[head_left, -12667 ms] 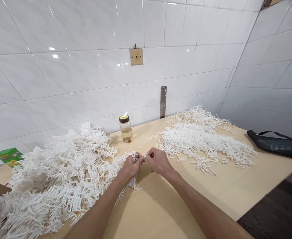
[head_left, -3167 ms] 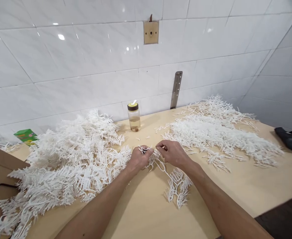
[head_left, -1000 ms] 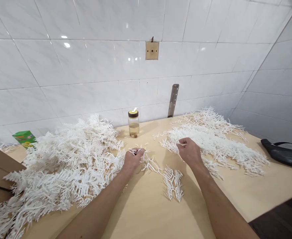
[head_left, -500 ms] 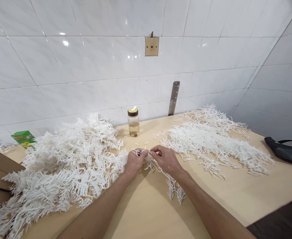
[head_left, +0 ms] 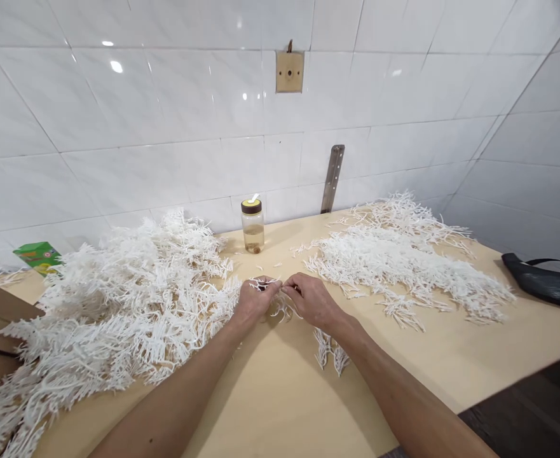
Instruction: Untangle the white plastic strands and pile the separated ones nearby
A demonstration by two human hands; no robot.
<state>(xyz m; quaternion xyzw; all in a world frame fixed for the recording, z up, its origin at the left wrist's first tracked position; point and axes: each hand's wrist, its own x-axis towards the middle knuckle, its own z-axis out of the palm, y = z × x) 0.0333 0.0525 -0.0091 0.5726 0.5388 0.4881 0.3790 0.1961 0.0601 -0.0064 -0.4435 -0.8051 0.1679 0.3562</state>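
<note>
Over the middle of the table, my left hand (head_left: pixel 255 300) is closed in a pinch on a white branched plastic sprig (head_left: pixel 285 309). My right hand (head_left: pixel 314 300) pinches the same sprig, its fingertips close beside the left thumb. Small twigs stick up above the left fingers. Fringed ends (head_left: pixel 331 352) hang or lie below the right wrist, partly hidden by the forearm. What exactly sits between the fingertips is too small to make out. To the left of my hands is a large heap of white sprigs (head_left: pixel 141 299).
A flatter pile of white sprigs (head_left: pixel 403 261) lies on the right. Behind my hands stands a lidded jar (head_left: pixel 253 226) of pale liquid; a metal strip (head_left: pixel 332 179) leans on the tiled wall. A black bag (head_left: pixel 541 280) is far right, a green box (head_left: pixel 39 256) far left.
The camera view has shifted slightly, so the scene sits a little higher. Both hands stay together on the sprig, and my right hand and wrist now cover more of its hanging part.
</note>
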